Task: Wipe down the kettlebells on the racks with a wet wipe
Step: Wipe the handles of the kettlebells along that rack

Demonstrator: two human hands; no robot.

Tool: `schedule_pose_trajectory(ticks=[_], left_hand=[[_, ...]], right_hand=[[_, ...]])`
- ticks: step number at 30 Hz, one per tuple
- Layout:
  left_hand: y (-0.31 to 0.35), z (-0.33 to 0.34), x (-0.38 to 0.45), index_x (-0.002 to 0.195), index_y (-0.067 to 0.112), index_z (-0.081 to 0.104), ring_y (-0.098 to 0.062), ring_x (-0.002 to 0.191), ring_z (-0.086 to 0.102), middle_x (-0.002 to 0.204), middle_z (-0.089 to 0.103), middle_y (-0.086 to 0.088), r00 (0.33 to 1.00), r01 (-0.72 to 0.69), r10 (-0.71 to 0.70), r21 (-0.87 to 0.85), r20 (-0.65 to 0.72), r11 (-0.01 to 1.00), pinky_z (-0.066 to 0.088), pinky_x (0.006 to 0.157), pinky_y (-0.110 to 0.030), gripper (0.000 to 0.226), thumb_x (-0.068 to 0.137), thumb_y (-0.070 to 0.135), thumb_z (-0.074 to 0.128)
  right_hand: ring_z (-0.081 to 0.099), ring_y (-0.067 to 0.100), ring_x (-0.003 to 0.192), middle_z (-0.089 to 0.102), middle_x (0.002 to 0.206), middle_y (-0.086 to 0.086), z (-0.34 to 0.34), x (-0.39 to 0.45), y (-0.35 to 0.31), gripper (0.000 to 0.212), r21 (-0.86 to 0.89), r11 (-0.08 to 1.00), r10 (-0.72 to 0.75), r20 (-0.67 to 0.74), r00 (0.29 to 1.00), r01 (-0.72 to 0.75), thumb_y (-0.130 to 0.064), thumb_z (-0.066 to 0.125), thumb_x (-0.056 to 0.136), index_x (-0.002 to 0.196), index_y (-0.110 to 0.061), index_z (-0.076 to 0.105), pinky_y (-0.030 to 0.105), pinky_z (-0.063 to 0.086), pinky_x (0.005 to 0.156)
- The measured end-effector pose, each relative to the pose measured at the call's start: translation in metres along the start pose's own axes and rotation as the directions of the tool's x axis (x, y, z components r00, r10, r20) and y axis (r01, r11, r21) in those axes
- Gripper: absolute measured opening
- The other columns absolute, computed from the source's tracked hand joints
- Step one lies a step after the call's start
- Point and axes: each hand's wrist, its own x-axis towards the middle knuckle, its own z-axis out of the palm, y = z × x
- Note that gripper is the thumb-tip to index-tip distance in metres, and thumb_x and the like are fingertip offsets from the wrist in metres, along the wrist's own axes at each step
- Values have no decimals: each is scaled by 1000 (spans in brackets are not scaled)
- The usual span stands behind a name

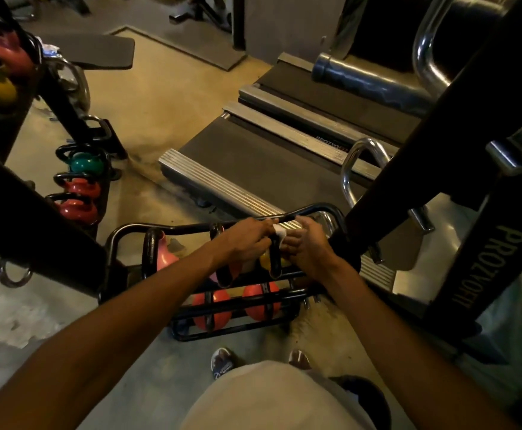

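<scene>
The rack (284, 301) is black painted metal tube, faintly glossy. Its orange kettlebells (213, 308) have a smooth, slightly shiny coating. The wet wipe (279, 233) looks like soft white cloth. At two o'clock, chrome handrails (354, 169) gleam; the floor (148, 97) is matt and rough.

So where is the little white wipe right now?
The small white wet wipe sits low in the middle of the head view, pinched between the left hand and right hand, above the yellow kettlebell's black handle.

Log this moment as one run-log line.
step: wiping yellow kettlebell handle | left hand: grip on wet wipe | right hand: grip on wipe | rack: pink and orange bells untouched
</scene>
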Motion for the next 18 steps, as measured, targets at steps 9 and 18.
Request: schedule_pose_trajectory(ticks=[9,18], left_hand=[[2,-4,-2,126,12,70,-22,83,63,128,69,-10,999,-36,36,9,11,999,52,84,-37,52,88,30,39],[9,-8,-6,133,16,66,-26,93,67,126,69,-12,1000,-18,18,19,19,1000,55,88,-46,60,89,38,32]], right_hand=[[32,19,60,34,71,26,-17,0,6,99,-208,976,65,17,998,-60,-79,34,97,83,16,59,30,27,59],[45,22,64,45,80,12,-10,-7,2,94,-341,938,63,1,998,-59,-79,35,95,100,10,66,29,36,62]])
